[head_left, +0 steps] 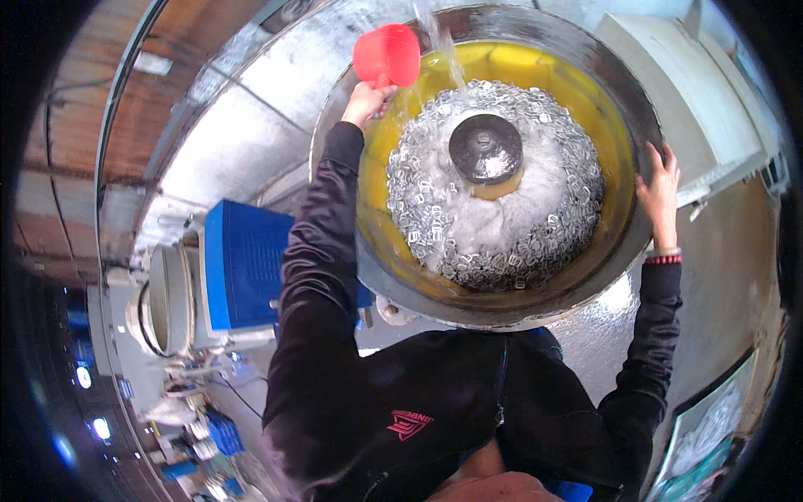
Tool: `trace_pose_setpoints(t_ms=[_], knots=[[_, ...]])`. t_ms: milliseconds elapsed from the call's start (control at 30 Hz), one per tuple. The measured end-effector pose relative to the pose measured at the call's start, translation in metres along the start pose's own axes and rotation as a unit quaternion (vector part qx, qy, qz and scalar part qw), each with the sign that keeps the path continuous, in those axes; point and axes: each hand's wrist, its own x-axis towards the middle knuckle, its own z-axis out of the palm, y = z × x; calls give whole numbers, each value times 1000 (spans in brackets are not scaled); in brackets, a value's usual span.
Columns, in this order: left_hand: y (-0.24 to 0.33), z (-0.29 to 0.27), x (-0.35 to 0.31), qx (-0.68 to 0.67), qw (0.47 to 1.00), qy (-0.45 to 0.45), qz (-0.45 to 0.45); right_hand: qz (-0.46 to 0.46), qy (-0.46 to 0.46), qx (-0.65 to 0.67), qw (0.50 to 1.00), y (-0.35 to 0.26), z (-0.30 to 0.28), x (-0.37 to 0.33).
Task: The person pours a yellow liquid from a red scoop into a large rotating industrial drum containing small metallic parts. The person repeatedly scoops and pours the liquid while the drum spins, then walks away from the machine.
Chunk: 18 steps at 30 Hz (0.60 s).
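My left hand (366, 102) is closed around the handle of a red plastic scoop (386, 55), held up at the far left rim of a big round tub (623, 79). Yellow lining covers the inside of the tub. Many small silver metal pieces, shaped like little buckles, lie in it (502, 272) around a dark-capped centre post (486, 149). White foam (523, 213) spreads over the pieces beside the post. From the top edge a stream of water (443, 46) falls into the tub. My right hand (661, 192) rests with its fingers spread on the right rim.
A blue cabinet (251, 266) stands at the left, with a pale round vessel (159, 301) beyond it. To the right of the tub is a pale box-shaped housing (669, 100). Blue crates (224, 433) and clutter lie at the lower left. The floor (598, 335) near the tub looks wet.
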Motion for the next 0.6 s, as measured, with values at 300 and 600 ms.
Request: trace_pose_setpoints(t_ms=[300,600], knots=[[1,70,101,-601,740,-209,-217,55,5,18,998,-3,-3,1],[15,99,98,-512,836,-128,-149,61,17,15,998,-6,-8,0]])
